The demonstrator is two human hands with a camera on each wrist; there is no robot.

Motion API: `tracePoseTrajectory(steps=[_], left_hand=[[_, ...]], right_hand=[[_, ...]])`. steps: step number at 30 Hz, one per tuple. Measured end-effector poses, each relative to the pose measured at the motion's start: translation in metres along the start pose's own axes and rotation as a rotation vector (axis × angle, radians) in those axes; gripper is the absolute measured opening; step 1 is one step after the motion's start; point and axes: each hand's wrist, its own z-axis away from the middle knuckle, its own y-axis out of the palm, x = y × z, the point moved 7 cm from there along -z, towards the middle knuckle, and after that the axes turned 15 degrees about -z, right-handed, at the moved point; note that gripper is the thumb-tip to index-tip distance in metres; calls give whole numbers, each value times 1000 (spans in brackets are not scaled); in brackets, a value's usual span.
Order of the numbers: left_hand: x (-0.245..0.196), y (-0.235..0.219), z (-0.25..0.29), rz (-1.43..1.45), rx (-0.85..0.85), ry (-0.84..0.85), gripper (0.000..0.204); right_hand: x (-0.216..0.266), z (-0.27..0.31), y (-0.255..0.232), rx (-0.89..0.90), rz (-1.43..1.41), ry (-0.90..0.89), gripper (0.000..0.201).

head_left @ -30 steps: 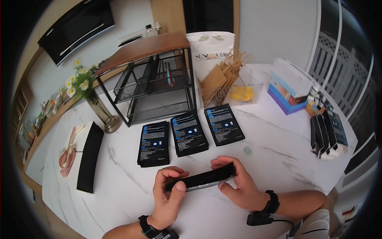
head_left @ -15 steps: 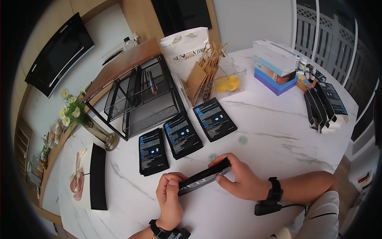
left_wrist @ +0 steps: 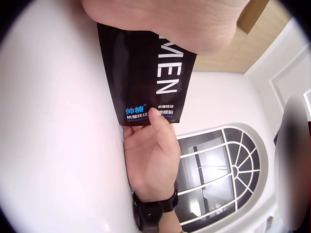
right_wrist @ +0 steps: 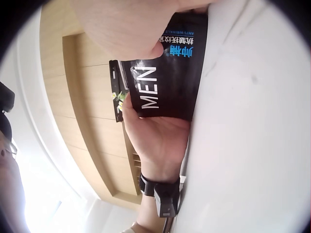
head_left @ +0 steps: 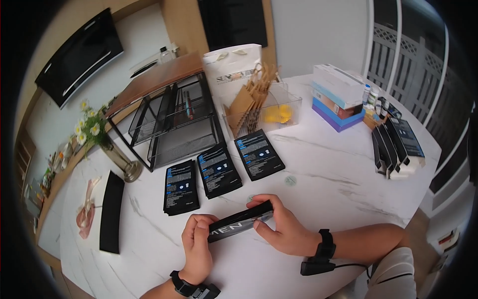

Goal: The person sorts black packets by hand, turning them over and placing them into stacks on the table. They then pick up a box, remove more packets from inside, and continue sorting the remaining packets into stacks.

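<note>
Between both hands is a stack of black sachets (head_left: 238,225), its front face lettered "MEN" in white. My left hand (head_left: 195,249) grips the left end, with the thumb over the near side. At the other end my right hand (head_left: 285,230) pinches the stack between its thumb and fingers. In the left wrist view the front sachet (left_wrist: 141,73) also carries small blue and white print near the right thumb. The right wrist view shows the same sachet face (right_wrist: 177,92) upright, close over the white table. Part of the lettering is hidden behind the hands.
Beyond the hands lie three piles of black sachets (head_left: 181,189) (head_left: 219,172) (head_left: 260,155). Behind stand a wire-mesh rack (head_left: 179,119), a clear bin (head_left: 289,112) with brown paper bags, and stacked boxes (head_left: 338,97). Black cartons (head_left: 396,147) stand right; a ribboned box (head_left: 110,214) left.
The stack has tilted so its "MEN" face shows, where mostly its upper edges showed before. Both hands keep hold of its ends. The head view has turned and shifted.
</note>
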Motion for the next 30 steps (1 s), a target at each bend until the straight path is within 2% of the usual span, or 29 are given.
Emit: tracePoseTrajectory(steps=[2,5,12,14,16,19,24,26,30], left_hand=[[1,-2,3,21,-32,-6,27],[3,1,4,40,21,-24,20],[4,-1,8,26,47,-38,19],[1,2,10,-5,72,27,28],[0,0,10,32,58,28,25],[-1,2,8,-37,92,23,24],[4,3,7,36,94,4,20],[2,2,7,53,75,19,16],[1,1,8,-4,122,-8,23]], right_hand=[[0,-1,4,26,2,17,51],[2,-1,1,18,27,-15,47],[2,0,0,6,42,31,42],[-1,1,2,23,42,19,42],[-6,1,-2,-27,-5,-6,41],[-7,1,1,-5,-26,28,41],[-7,3,-1,-11,-33,42,41],[-4,3,1,26,-35,61,40],[2,11,3,90,-9,103,39]])
